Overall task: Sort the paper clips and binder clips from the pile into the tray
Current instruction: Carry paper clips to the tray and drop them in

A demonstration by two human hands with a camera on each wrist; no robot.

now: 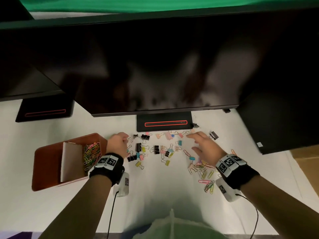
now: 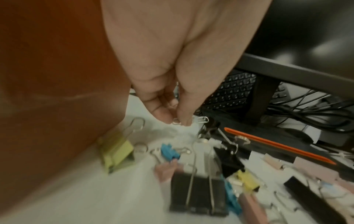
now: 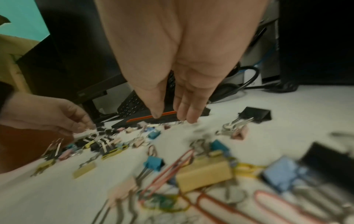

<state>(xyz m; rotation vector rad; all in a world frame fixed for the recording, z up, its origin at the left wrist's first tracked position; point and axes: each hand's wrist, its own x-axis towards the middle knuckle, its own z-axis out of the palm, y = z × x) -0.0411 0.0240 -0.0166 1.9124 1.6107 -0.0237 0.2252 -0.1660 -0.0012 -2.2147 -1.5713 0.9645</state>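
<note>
Nearest the head camera, two forearms with marker-patterned wristbands reach out over a white table (image 1: 155, 195). Beyond the right wrist a loose scatter of coloured paper clips (image 1: 207, 178) lies on the table, and further out the binder clips (image 1: 155, 150) are spread in black, pink, blue and yellow between the two hands.

At the left sits the brown tray (image 1: 46, 163), split by a pale divider (image 1: 70, 161). Its right compartment already holds a heap of paper clips; the left compartment looks bare from this angle.

The left hand (image 1: 118, 144) is beside the tray's far corner, and the left wrist view shows its thumb and forefinger pinching a small silver paper clip (image 2: 199, 120) just above the table. The right hand (image 1: 205, 145) hovers over the far right of the pile with fingers spread and relaxed, holding nothing.

Sorting appears to be under way, with paper clips going first. The pinched clip probably belongs in the tray's right compartment, a short carry to the left. Meanwhile, the right hand needs to settle on one clip and close on it cleanly, without dragging tangled neighbours along.
</note>
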